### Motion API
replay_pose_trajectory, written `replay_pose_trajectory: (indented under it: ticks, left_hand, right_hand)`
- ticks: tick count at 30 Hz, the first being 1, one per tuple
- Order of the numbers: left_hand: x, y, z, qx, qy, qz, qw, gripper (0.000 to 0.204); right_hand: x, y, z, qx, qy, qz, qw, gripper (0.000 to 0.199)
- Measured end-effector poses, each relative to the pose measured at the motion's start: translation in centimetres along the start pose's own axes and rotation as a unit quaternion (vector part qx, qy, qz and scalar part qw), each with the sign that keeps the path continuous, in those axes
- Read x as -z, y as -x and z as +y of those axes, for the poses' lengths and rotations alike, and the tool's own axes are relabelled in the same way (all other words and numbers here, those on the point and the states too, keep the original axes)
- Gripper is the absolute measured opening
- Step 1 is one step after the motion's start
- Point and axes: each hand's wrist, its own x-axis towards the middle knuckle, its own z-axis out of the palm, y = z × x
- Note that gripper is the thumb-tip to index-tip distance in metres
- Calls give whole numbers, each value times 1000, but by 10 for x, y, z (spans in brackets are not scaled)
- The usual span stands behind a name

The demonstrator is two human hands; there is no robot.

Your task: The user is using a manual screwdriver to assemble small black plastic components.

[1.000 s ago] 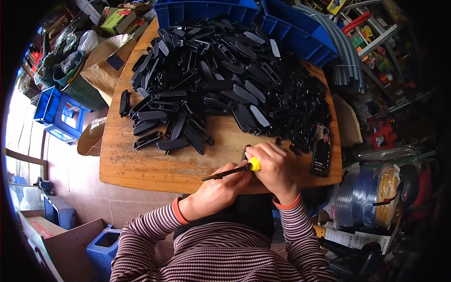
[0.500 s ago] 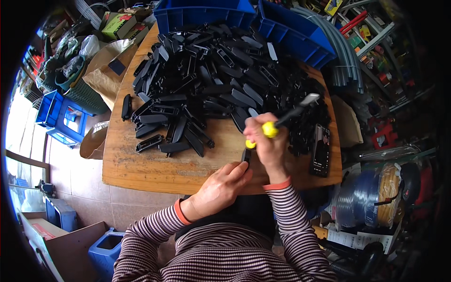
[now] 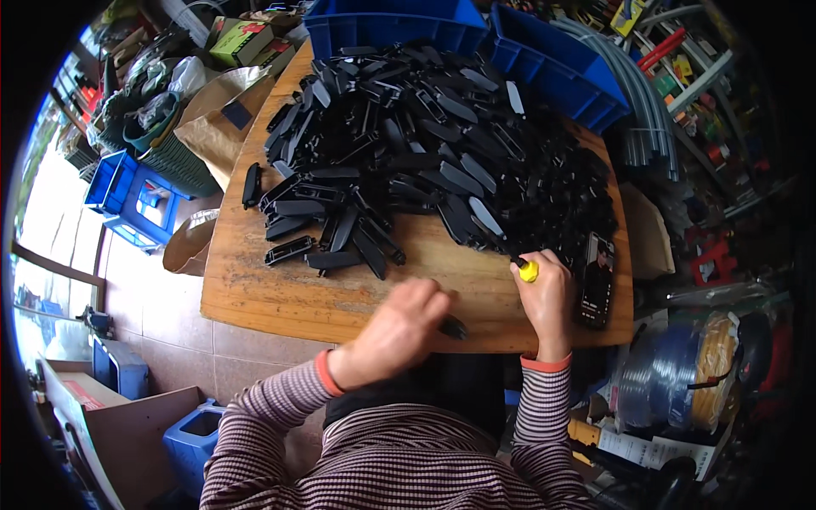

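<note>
My right hand, at the right of the wooden table, is closed round a yellow-and-black handled tool. Only the handle's end shows, so the kind of tool is hidden. My left hand is over the table's front edge, its curled fingers smeared by motion. Just right of those fingers is a small black plastic piece; whether they grip it I cannot tell. Beyond both hands lies a big heap of long black plastic parts.
Blue plastic bins stand at the table's far side. A phone with a lit screen lies by the right edge, beside my right hand. Wound coils of tubing sit at the right, and a blue bucket stands on the floor at lower left.
My right hand has moved right with the tool, whose metal head is now out of sight. My left hand has come away from the piece it was holding upright. The whole view has shifted slightly.
</note>
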Motion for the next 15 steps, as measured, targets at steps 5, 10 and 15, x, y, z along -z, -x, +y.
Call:
replay_pose_trajectory:
  ticks: [5, 10, 15]
  left_hand:
    - [59, 4, -44, 60, -149, 7, 987, 41]
    - [64, 4, -57, -3, -204, -60, 977, 32]
    - [62, -4, -52, -89, -214, -102, 967, 25]
  right_hand:
    - [5, -6, 3, 19, 9, -12, 1000, 13]
    - [10, 1, 5, 12, -30, -86, 996, 14]
    - [4, 3, 17, 23, -74, -83, 994, 18]
